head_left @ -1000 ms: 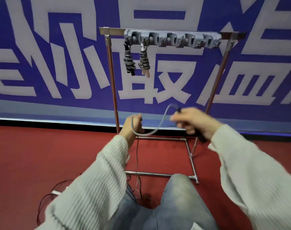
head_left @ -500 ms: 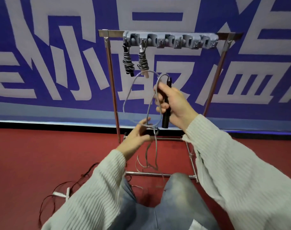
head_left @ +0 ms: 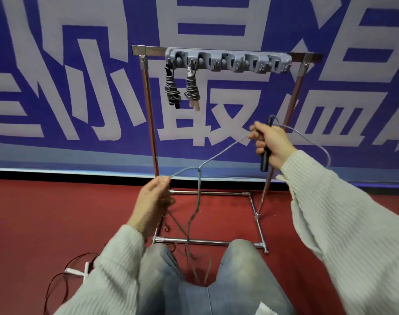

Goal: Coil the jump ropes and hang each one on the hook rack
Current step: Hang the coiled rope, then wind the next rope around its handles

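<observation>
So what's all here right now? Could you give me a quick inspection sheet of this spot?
Surface: red floor, person sitting on it.
Job's things: grey hook rack on a metal stand; two coiled ropes hang at its left end; a grey rope stretched between both hands.
Clutter: red rope with white handles on the floor, left.
Hands: left hand pinches the rope; right hand grips a black handle.
Cables: nothing seen.
Surroundings: blue banner with pale characters.

Your right hand (head_left: pixel 270 144) covers the middle of the black handle (head_left: pixel 264 159) | grey rope (head_left: pixel 219 153) blurs out between your knees | red rope (head_left: pixel 57 283) is partly under your left sleeve (head_left: pixel 107 276) | banner lettering (head_left: pixel 194 110) is cropped by the frame edges
</observation>
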